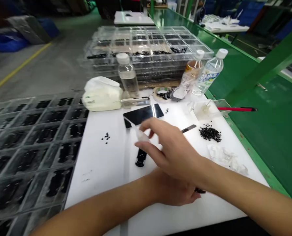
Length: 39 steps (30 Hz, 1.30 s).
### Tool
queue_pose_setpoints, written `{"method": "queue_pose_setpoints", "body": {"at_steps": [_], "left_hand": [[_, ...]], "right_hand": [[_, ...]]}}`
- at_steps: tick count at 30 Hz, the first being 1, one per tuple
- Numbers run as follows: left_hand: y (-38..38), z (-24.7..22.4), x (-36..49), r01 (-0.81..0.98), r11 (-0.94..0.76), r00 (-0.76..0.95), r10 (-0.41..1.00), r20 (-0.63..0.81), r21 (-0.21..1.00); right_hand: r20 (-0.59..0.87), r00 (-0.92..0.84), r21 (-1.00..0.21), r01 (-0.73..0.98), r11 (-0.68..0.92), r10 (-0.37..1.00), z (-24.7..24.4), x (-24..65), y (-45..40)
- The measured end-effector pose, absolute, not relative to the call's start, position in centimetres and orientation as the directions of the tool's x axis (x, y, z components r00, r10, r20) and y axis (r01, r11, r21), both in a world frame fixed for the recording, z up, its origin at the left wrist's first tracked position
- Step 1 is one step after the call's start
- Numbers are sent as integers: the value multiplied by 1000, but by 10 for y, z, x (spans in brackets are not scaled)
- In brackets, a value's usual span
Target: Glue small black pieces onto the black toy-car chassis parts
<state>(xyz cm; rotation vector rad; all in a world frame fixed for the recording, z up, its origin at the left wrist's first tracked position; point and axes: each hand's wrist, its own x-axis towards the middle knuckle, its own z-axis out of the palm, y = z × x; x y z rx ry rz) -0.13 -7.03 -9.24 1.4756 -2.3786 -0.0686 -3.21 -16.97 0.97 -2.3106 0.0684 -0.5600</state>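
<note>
My right hand crosses above my left, thumb and forefinger closed around a small translucent white squeeze bottle with a thin curved tip. That tip points up and left over a dark phone-like slab. Beneath my right wrist, my left hand is bent toward the right, its fingers mostly hidden. A black piece shows at its fingertips; its kind cannot be made out. Just under the bottle, a black strip-shaped part lies on the white board. Tweezers rest partly behind my right hand.
Small black bits form a pile at right, near crumpled tissue. Clear trays are stacked behind; another compartmented tray stands left. Bottles, a tape roll, a tissue pack and a red pen surround the board.
</note>
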Motion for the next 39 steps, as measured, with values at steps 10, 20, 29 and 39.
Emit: {"method": "queue_pose_setpoints", "body": {"at_steps": [10,20,29,39], "left_hand": [[-75,-103,3,-827,535,-485,-834,262,173],[-66,-104,2,-851,507,-427,-819,384,136],[-63,-93,10,-843,520,-403,-779,481,136],[-67,-83,12,-834,502,-377,-822,428,230]], "right_hand": [[107,992,-534,115,-838,69,-21,82,-134],[382,722,-697,-185,-693,-577,7,-85,-239],[32,922,-695,-257,-672,-386,7,-79,-267],[66,681,-901,-273,-336,-729,-53,-211,-301]]}}
